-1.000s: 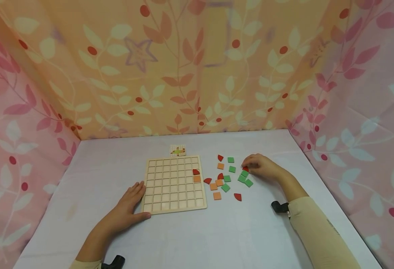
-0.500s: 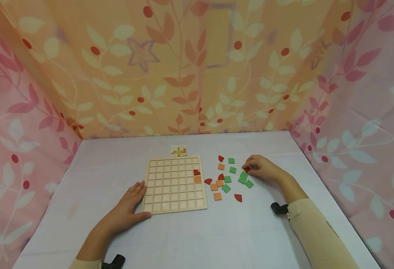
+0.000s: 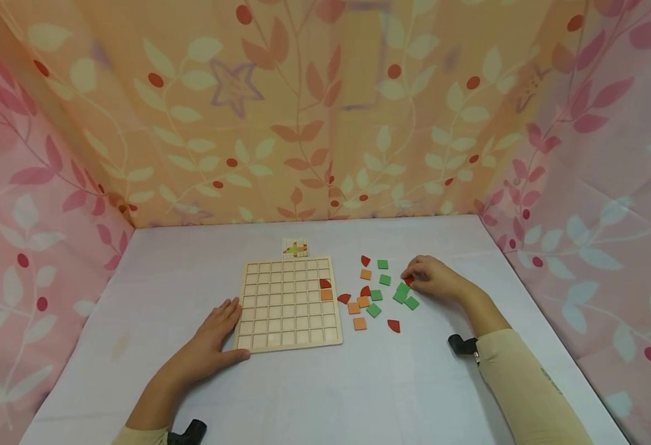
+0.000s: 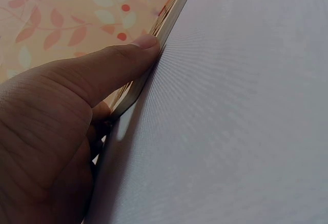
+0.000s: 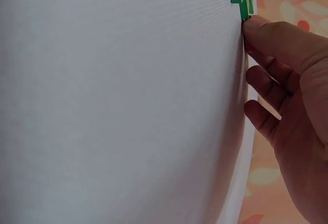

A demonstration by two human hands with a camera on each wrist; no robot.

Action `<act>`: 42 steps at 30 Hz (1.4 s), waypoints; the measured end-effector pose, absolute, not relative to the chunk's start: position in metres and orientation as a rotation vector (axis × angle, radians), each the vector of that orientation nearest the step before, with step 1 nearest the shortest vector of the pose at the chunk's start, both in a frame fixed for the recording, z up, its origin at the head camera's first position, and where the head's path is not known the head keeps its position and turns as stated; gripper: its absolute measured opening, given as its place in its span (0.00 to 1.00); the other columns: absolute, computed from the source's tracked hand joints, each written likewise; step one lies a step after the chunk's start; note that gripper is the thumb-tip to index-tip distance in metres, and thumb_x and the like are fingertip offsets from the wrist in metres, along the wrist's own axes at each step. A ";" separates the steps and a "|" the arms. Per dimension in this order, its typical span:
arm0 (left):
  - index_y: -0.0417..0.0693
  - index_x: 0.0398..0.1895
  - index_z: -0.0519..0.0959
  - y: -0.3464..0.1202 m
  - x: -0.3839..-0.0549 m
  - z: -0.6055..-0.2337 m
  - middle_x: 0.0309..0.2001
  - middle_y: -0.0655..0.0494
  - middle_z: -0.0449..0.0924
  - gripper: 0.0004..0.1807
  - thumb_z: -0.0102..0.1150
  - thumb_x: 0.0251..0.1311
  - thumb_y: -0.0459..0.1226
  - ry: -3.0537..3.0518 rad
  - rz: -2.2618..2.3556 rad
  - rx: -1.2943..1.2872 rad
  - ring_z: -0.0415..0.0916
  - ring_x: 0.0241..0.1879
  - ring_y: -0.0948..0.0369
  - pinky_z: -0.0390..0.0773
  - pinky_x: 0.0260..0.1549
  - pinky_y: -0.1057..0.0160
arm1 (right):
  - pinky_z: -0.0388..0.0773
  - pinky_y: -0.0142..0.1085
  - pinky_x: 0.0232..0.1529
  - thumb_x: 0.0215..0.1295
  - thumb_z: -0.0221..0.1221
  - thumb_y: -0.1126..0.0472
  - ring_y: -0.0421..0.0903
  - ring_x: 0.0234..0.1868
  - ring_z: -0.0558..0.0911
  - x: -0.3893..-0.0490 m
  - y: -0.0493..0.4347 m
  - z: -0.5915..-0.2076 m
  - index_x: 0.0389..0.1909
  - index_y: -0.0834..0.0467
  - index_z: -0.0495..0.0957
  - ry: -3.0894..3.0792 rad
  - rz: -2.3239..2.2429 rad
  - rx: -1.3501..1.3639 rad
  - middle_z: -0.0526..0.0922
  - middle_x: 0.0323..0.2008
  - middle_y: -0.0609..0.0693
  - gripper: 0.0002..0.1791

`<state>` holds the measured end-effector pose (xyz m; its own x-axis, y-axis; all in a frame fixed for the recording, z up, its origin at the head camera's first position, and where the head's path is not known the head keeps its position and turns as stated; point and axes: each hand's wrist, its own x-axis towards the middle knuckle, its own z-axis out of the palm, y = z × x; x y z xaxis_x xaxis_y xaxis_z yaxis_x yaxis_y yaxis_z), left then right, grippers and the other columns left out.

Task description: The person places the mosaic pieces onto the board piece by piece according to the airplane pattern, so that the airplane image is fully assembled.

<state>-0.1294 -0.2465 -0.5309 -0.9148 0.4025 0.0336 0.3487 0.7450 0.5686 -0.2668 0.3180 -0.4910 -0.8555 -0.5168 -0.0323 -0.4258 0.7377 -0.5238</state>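
Observation:
My left hand [image 3: 214,340] rests at the near left corner of a wooden grid board [image 3: 288,327], fingers straight along its left side. Its thumb [image 4: 123,62] presses the near edge in the left wrist view. My right hand [image 3: 433,276] pinches a red quarter-circle tile [image 3: 409,280] between thumb and fingers, low over the table. The tile is mostly hidden by the fingers. Just beside it lie several green square tiles [image 3: 400,297], some overlapping. On the board, in the right column, sit a red quarter-circle tile [image 3: 325,283] and an orange square tile [image 3: 326,295].
A small pattern card [image 3: 294,248] lies behind the board. Orange squares [image 3: 360,323], red quarter-circles [image 3: 394,326] and more green squares [image 3: 373,310] are scattered between board and right hand. Patterned cloth [image 3: 325,123] hangs around the white table [image 3: 325,402].
The right hand's fingers have drawn slightly right with the red quarter-circle tile, and a green square beside it has turned a little. The left hand stays still on the board.

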 end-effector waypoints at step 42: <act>0.39 0.81 0.54 -0.244 -0.127 -0.525 0.83 0.47 0.45 0.60 0.71 0.55 0.61 2.826 0.890 0.562 0.38 0.82 0.46 0.31 0.79 0.65 | 0.73 0.50 0.64 0.65 0.65 0.65 0.44 0.58 0.72 -0.235 0.244 -0.450 0.51 0.53 0.87 2.716 -0.826 -1.027 0.79 0.52 0.40 0.14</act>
